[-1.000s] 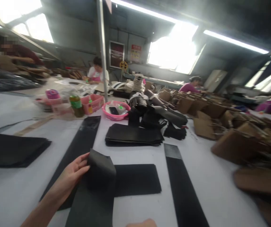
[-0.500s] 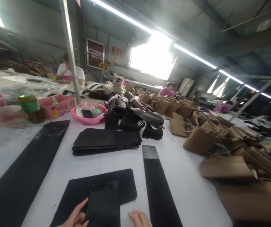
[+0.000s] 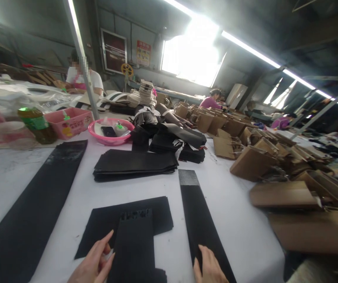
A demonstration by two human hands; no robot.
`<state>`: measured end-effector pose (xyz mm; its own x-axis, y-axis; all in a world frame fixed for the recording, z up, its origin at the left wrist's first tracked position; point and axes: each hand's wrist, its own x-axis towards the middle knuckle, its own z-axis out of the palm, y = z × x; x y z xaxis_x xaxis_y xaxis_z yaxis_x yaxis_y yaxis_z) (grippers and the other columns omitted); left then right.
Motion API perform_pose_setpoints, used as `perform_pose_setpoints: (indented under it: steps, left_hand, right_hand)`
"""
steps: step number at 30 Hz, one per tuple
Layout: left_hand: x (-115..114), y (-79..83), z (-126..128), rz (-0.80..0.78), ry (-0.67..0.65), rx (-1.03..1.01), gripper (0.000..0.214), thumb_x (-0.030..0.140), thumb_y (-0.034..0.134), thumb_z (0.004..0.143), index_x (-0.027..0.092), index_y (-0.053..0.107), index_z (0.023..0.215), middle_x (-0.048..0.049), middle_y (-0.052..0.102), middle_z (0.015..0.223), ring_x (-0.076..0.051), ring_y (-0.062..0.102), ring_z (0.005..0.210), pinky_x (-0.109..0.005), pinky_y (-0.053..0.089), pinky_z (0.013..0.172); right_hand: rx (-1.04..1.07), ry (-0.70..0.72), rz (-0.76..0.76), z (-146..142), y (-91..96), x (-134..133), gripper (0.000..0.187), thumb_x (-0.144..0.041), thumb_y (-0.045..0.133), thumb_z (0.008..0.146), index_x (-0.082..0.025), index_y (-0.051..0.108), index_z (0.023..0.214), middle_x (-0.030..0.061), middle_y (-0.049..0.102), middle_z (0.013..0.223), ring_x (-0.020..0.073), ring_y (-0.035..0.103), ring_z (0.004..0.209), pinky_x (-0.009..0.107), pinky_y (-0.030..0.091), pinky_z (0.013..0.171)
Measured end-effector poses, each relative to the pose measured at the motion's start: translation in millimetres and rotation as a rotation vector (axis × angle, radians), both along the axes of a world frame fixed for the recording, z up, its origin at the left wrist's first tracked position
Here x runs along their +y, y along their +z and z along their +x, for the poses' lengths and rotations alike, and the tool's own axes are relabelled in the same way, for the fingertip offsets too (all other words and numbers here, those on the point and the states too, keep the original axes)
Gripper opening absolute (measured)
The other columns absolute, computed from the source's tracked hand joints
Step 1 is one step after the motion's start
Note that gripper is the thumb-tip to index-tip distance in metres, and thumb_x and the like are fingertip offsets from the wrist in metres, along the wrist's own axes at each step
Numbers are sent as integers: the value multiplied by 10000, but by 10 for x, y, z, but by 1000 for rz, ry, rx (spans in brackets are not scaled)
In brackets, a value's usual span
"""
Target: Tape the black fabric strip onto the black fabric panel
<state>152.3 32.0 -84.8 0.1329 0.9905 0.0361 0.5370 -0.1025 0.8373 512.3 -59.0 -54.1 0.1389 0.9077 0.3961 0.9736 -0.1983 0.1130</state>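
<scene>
Pink basin (image 3: 111,142) with phone (image 3: 109,131), bottle (image 3: 118,127); black strip (image 3: 200,220) under right hand (image 3: 210,268)

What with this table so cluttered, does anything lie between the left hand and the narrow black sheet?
Nothing visible. The left hand lies at the left edge of the narrow black sheet, which overlaps a wider black sheet; the right hand rests on a long black strip.
</scene>
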Motion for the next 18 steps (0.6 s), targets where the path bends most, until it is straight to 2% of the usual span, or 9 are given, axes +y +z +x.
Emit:
perform_pose_setpoints:
  steps: [5, 10, 13, 16, 18]
  left_hand:
    - [-55, 226, -14, -6, 4, 7, 499, 568, 512, 877, 264, 477, 1270, -13, 554, 948, -152, 580, 657, -228, 519, 598]
    - [-56, 395, -24, 17, -4, 66, 508, 598, 491, 874, 261, 498, 1254, -21, 563, 962, -155, 580, 657, -232, 511, 577]
    - [-50, 469, -49, 37, -18, 88, 501, 598, 480, 878, 259, 516, 1245, -22, 575, 947, -157, 585, 659, -227, 513, 572]
    - [-51, 532, -66, 33, -33, 103, 497, 602, 480, 878, 269, 518, 1245, -16, 586, 944, -161, 593, 677, -222, 518, 585]
    - [-51, 573, -60, 21, -52, 110, 497, 608, 478, 879, 271, 517, 1242, -16, 588, 951, -162, 595, 688, -219, 522, 592]
  right_hand:
    - [213, -62, -79, 6, 299, -155, 274, -211, 359, 926, -180, 595, 1061, 43, 705, 989, 166, 707, 763, 222, 570, 601]
    - [406, -158, -172, -44, 540, -221, 277, -252, 351, 924, -197, 572, 1082, 48, 683, 1071, 191, 699, 870, 281, 567, 708]
    - [438, -223, -287, -50, 654, -266, 286, -138, 381, 867, -199, 557, 1084, 49, 671, 1075, 195, 688, 905, 276, 545, 703]
    - [413, -252, -397, -53, 739, -326, 433, 12, 357, 756, -206, 553, 1075, 37, 671, 1036, 186, 681, 904, 255, 512, 689]
    - [456, -239, -427, -38, 778, -366, 388, 6, 361, 777, -222, 566, 1014, 14, 679, 949, 167, 682, 842, 236, 488, 673]
